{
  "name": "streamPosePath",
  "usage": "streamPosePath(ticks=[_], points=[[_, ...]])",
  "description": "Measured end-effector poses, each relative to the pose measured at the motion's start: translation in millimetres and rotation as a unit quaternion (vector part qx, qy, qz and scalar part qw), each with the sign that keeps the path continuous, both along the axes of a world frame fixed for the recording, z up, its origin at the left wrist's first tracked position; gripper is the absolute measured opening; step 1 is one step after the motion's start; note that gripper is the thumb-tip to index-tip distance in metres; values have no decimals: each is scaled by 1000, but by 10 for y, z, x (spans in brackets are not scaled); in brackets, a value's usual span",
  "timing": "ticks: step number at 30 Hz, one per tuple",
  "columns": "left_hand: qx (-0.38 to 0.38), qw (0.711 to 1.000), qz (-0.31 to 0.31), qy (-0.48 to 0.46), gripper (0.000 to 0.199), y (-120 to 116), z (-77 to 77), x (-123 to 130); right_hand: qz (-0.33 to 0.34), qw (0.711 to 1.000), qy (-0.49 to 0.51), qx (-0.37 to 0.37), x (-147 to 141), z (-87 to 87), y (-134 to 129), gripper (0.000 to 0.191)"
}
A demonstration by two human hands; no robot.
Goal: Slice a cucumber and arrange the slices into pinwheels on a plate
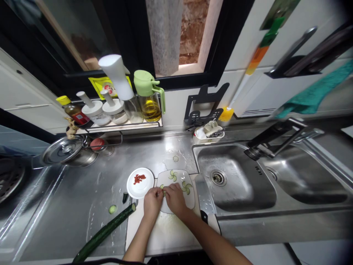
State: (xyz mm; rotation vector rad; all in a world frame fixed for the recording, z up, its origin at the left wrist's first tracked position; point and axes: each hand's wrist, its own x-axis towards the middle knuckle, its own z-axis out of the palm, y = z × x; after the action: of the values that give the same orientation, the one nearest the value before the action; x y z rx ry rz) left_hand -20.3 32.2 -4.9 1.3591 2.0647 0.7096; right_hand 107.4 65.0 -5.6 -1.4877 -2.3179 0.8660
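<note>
A white squarish plate (176,209) carries curved cucumber slices laid in pinwheel shapes, one group (173,175) at the top and another group (186,188) at the right. Over the plate's left edge my left hand (153,201) is closed, its fingertips pinching a small cucumber slice (162,186). My right hand (175,198) meets it there from the right, fingers bent down and closed at the same slice; its fingertips are partly hidden. Just left stands a round white plate (132,188) with small red pieces (139,179) on it.
A cutting board (176,235) lies beneath the squarish plate. A cut cucumber (103,232) rests at left beside a cucumber end (112,209). A double sink (237,176) is at right. Bottles and jars (110,110) line a rack behind; a lidded pot (68,151) stands far left.
</note>
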Motion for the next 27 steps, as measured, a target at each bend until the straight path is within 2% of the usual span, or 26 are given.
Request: streamPosePath(ticks=[10, 21, 24, 27], points=[[13, 1000, -4, -5, 17, -7, 20, -8, -2, 1000, 6, 8, 4, -46, 4, 24], [9, 1000, -9, -1, 17, -17, 65, -39, -8, 1000, 8, 19, 9, 4, -7, 24], [3, 1000, -5, 16, 18, -39, 75, -113, -12, 1000, 10, 22, 24, 18, -12, 26], [-21, 998, 32, 59, 20, -69, 87, -303, -19, 999, 18, 23, 50, 43, -21, 26]])
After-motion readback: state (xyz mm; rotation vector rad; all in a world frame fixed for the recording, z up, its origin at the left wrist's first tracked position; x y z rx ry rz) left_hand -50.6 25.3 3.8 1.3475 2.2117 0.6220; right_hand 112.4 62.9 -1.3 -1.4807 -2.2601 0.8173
